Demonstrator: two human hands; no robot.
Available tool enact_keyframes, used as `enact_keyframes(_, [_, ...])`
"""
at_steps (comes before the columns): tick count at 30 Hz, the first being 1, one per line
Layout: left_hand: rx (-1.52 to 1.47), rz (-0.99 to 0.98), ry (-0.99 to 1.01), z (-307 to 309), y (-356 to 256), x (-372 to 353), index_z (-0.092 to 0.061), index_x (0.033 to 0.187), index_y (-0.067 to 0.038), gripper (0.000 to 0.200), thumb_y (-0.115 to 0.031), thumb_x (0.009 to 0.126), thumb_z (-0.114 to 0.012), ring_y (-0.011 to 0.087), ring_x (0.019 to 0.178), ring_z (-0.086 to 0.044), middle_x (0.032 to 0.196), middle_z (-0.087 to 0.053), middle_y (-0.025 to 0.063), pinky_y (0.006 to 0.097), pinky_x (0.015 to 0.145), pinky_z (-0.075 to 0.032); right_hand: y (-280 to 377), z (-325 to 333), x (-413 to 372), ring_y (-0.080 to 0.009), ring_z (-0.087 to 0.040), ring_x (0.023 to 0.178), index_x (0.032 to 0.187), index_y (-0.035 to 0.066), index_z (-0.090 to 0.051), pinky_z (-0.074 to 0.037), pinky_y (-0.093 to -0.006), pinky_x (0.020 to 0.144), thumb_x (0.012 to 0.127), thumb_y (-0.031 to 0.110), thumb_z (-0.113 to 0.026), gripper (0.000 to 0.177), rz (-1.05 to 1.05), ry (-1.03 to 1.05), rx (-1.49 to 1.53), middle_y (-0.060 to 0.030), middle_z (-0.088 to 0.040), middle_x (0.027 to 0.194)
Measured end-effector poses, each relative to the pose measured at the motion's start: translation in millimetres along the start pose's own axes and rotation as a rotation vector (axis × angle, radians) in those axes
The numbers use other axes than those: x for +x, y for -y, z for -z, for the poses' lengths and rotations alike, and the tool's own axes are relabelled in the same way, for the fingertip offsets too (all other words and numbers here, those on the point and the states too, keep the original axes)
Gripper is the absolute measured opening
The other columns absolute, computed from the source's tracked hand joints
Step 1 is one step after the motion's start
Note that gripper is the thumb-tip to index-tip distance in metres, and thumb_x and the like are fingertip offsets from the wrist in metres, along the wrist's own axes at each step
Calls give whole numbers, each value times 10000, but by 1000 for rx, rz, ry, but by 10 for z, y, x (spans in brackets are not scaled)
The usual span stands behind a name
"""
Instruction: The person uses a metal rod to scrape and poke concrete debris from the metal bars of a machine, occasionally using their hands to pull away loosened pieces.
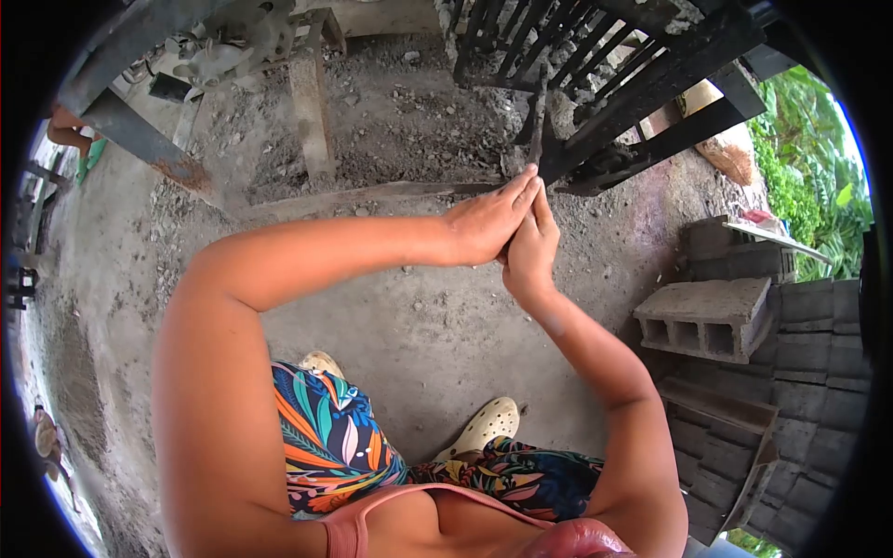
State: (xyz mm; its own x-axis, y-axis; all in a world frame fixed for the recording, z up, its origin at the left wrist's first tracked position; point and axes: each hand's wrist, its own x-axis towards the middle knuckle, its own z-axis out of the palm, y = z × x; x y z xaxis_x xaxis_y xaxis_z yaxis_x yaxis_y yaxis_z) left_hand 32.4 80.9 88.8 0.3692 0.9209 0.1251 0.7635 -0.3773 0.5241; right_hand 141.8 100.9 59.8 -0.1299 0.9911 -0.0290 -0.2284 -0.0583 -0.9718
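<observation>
Two hands (488,226) (532,260), fingers (546,221) in a grip around a thin rod (539,126), above gritty grey floor (419,325), hollow concrete block (712,301) rightward

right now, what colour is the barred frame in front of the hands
The barred frame is mostly black, seen in the head view.

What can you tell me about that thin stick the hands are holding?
The thin stick looks long, narrow, fairly straight and grey-brown, with a rough, dirty-looking surface. I can't tell whether it's wood or metal. Its lower part is hidden in the grip of the left hand and right hand, pressed together. It points away from the person, towards the black slatted frame; whether it touches that isn't clear.
</observation>
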Motion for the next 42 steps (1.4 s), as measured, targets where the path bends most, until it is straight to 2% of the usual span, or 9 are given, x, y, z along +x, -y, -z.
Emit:
enact_keyframes(1, [-38, 86, 85, 74, -27, 44, -34, 1427, 8, 881, 29, 750, -597, 396, 1216, -420, 1491, -29, 223, 372, 913, -482, 21, -60, 236, -136, -571, 892, 1373, 9, -344, -476, -256, 744, 953, 95, -401, 432, -19, 9, 9, -112, -590, 1096])
enact_keyframes(2, [-4, -187, -361, -356, 501, 372, -50, 1427, -1, 902, -56, 750, -643, 407, 1219, -407, 1481, -49, 244, 408, 962, -439, 37, -83, 371, -132, -574, 864, 1375, 15, -344, -481, -255, 718, 952, 98, -410, 436, -46, 18, 11, -105, -595, 1078])
enact_keyframes(4, [67, 7, -32, 114, 236, 302, -63, 1416, 26, 913, -106, 740, -661, 421, 1224, -391, 1466, -82, 269, 425, 997, -400, 107, -99, 371, -129, -573, 842, 1379, 24, -340, -488, -259, 690, 948, 106, -430, 448, -149, 12, -111, -104, -597, 1069])
enact_keyframes(11, [-5, 53, -137, -158, -122, -85, -110, 1388, 67, 801, -125, 789, -606, 439, 1104, -494, 1430, -199, 282, 418, 909, -463, 187, -36, -165, -138, -529, 1035, 1366, -42, -334, -430, -248, 855, 950, 67, -409, 436, -76, -36, -6, -128, -503, 1268])
enact_keyframes(18, [-332, 144, -106, -81, 328, 385, -236, 1339, 76, 648, -232, 862, -548, 376, 946, -593, 1134, -553, 257, 434, 807, -486, 200, -209, 357, -78, -516, 704, 1374, 28, -362, -429, -234, 560, 936, 111, -457, 455, -151, -55, 65, -49, -607, 978])
enact_keyframes(25, [-175, 282, 160, 19, 9, 116, -150, 1417, 8, 667, -41, 812, -426, 386, 1090, -518, 1292, -422, 284, 428, 898, -434, 212, 75, 165, -35, -382, 542, 1375, 16, -359, -352, -233, 459, 934, 67, -424, 449, -83, 7, -259, 35, -441, 674])
enact_keyframes(29, [-260, 129, 70, 4, 99, 4, -98, 1453, -72, 828, 65, 690, -389, 324, 1360, -213, 1486, -149, 200, 390, 1056, -328, 402, 172, 93, -47, -385, 550, 1365, -18, -357, -364, -232, 477, 914, 17, -404, 455, 75, 24, -427, 17, -443, 675])
enact_keyframes(37, [-382, 35, -261, 402, -287, 257, -79, 1439, -30, 790, 46, 729, -418, 342, 1344, -236, 1491, -126, 183, 387, 1091, -281, 956, -176, 413, -100, -503, 533, 1333, -61, -366, -411, -263, 479, 871, 20, -446, 476, 526, -33, -728, -106, -558, 623])
enact_keyframes(42, [-421, 11, -370, 219, -127, 274, -74, 1436, -21, 782, 66, 730, -399, 339, 1346, -236, 1483, -141, 204, 380, 1101, -253, 925, -151, 720, -367, -641, 780, 1340, -23, -347, -496, -427, 692, 848, 138, -480, 534, 298, 77, -1223, -247, -638, 832])
